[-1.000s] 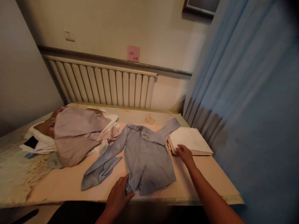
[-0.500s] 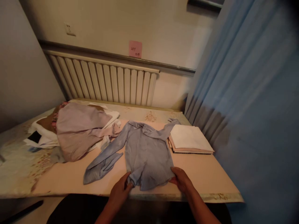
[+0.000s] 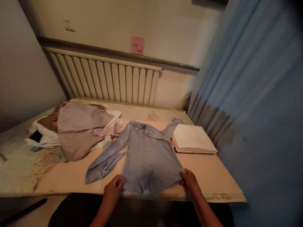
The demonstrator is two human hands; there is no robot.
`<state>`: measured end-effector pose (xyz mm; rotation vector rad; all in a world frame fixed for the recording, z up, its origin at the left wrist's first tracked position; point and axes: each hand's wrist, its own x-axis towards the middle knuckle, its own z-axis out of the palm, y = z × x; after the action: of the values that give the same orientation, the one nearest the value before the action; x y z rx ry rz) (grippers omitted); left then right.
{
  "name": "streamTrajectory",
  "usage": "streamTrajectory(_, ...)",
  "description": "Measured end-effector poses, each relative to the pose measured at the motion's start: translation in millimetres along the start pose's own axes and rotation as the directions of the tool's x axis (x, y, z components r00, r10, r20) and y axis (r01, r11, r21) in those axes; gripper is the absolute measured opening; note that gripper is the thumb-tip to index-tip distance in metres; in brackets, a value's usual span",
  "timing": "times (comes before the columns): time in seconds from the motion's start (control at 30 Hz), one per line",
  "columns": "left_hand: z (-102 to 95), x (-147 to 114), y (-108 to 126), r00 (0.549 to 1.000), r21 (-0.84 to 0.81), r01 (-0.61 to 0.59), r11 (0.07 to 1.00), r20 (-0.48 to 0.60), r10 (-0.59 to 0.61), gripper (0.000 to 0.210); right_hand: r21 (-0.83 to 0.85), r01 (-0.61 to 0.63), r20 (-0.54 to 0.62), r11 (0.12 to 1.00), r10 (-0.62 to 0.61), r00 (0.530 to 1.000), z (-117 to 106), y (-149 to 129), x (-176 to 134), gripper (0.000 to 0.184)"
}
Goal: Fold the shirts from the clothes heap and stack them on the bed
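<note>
A blue-grey ribbed long-sleeved shirt (image 3: 150, 154) lies spread over a pink mat (image 3: 71, 176), its collar away from me and its hem at the table's near edge. My left hand (image 3: 114, 186) pinches the left corner of the hem. The right corner is gripped between the thumb and fingers of my right hand (image 3: 188, 179). Between the hands the hem is drawn wide, with a fold in its middle. The left sleeve is bent down and doubled on the mat; the right sleeve reaches up beside a stack of folded clothes (image 3: 194, 137).
A loose heap of clothes (image 3: 82, 126) in mauve, white and brown covers the left of the table (image 3: 16, 167). Behind stands a radiator (image 3: 106, 77), with a pink note (image 3: 137, 45) above it. A blue curtain (image 3: 248, 104) hangs along the right side.
My hands have moved apart, the left one leftward and the right one slightly rightward. The shirt's hem, bunched before, is now stretched wider and flatter.
</note>
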<state>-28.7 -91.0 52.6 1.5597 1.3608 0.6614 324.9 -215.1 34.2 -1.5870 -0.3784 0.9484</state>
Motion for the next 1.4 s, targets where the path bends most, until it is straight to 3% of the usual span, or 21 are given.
streamTrajectory(0.27, -16.6, 1.0, -28.2, 0.994, 0.024, 0.063, 0.998, -0.095, -0.061, 0.027, -0.111, 0.005, -0.062, 0.994, -0.012, 0.998, -14.5, 2.7, -2.8, 0.014)
streamTrajectory(0.43, -18.2, -3.3, -39.3, 0.986, 0.027, 0.117, 0.993, -0.122, -0.113, 0.042, -0.096, -0.001, -0.025, 0.995, -0.002, 1.0, -19.5, 2.4, -5.1, 0.024)
streamTrajectory(0.6, -16.3, -7.1, -36.5, 0.989, -0.028, 0.149, 0.988, 0.012, -0.148, 0.054, 0.031, -0.04, 0.071, 0.999, 0.038, 0.997, -20.0, 1.0, -12.0, 0.046)
streamTrajectory(0.77, -10.9, -5.1, -26.4, 0.978, -0.04, 0.167, 0.985, 0.132, -0.161, 0.063, 0.302, -0.128, 0.089, 0.945, 0.106, 0.99, -24.0, -3.4, -14.1, 0.039)
streamTrajectory(1.07, 5.0, -6.1, -27.8, 0.973, -0.047, 0.162, 0.986, 0.171, -0.152, 0.052, 0.182, -0.097, 0.096, 0.978, 0.081, 0.992, -24.8, -4.9, -11.8, 0.036)
streamTrajectory(1.4, -4.3, -5.5, -30.9, 0.976, -0.013, 0.184, 0.983, 0.118, -0.181, 0.046, -0.085, 0.016, -0.117, 0.996, -0.026, 0.993, -44.3, -10.1, -2.9, 0.027)
